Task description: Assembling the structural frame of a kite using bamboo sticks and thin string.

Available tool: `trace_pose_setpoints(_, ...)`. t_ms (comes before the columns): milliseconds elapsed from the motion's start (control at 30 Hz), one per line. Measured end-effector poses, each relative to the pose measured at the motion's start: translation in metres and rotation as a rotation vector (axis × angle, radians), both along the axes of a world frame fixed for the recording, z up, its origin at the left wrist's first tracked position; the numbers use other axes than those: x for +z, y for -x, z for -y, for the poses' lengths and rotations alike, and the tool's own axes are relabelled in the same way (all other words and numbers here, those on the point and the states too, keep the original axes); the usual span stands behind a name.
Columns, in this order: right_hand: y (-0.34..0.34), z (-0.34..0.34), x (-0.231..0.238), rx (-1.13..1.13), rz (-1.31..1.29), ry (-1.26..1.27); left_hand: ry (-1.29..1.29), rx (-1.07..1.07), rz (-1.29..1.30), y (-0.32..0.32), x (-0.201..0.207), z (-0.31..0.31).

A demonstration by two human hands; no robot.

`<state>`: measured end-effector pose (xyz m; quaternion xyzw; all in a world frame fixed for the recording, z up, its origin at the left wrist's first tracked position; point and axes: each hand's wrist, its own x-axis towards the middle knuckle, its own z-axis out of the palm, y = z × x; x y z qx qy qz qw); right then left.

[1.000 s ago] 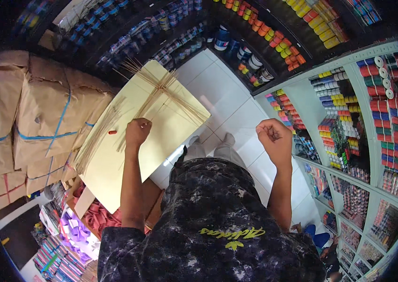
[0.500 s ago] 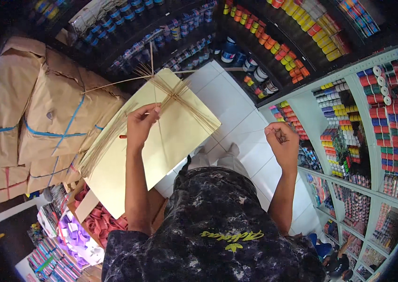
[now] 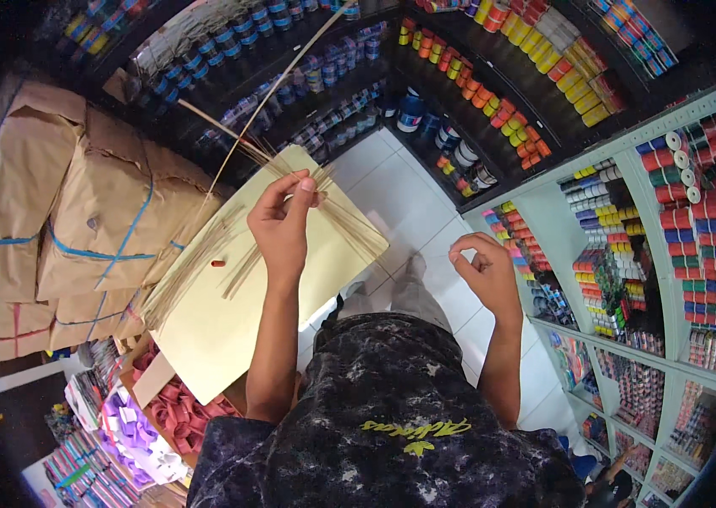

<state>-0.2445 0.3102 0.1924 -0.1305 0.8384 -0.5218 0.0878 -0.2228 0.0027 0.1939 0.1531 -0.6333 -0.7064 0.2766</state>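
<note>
My left hand (image 3: pixel 280 227) is closed, thumb and fingertips pinched over the place where thin tan strips (image 3: pixel 349 222) cross. These strips fan out from under it across a pale yellow board (image 3: pixel 206 343). One long thin strip (image 3: pixel 278 83) arcs up past the board's far edge. My right hand (image 3: pixel 491 275) is raised off to the right, clear of the board, with its fingers curled and thumb near the index finger. Whatever it may hold is too small or hidden to make out. A small red piece (image 3: pixel 218 263) lies on the board left of my left forearm.
Brown paper packages (image 3: pixel 104 195) tied with blue and red cord are stacked at the left. Below them, a carton holds red ribbon-like coils (image 3: pixel 184 411). Dark shelves (image 3: pixel 493 76) of colourful spools stand ahead, pale shelves (image 3: pixel 671 339) at the right. Another person (image 3: pixel 612 487) is at the lower right.
My left hand has moved right onto the crossing, and the strips have turned beneath it. My right hand has come slightly left and down and turned, its curled fingers loosening a little.
</note>
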Motion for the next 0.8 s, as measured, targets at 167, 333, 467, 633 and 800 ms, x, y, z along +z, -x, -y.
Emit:
trace_pose_setpoints(167, 0.033, -0.017, -0.001, 0.121, 0.053, 0.023, -0.037, 0.155, -0.051, 0.015, 0.008, -0.03)
trace_pose_setpoints(333, 0.074, -0.039, -0.003, 0.228, 0.124, 0.13, -0.266, 0.29, -0.109, 0.034, 0.008, -0.048)
trace_pose_setpoints(467, 0.106, -0.056, 0.004, 0.313, 0.099, 0.132, -0.307, 0.342, -0.11, 0.042, 0.004, -0.059)
trace_pose_setpoints(633, 0.134, -0.062, 0.002, 0.428, 0.189, 0.266, -0.29, 0.459, -0.092, 0.042, 0.009, -0.069)
trace_pose_setpoints(800, 0.146, -0.056, 0.002, 0.5, 0.264, 0.527, -0.346, 0.488, 0.023, 0.033, 0.019, -0.074)
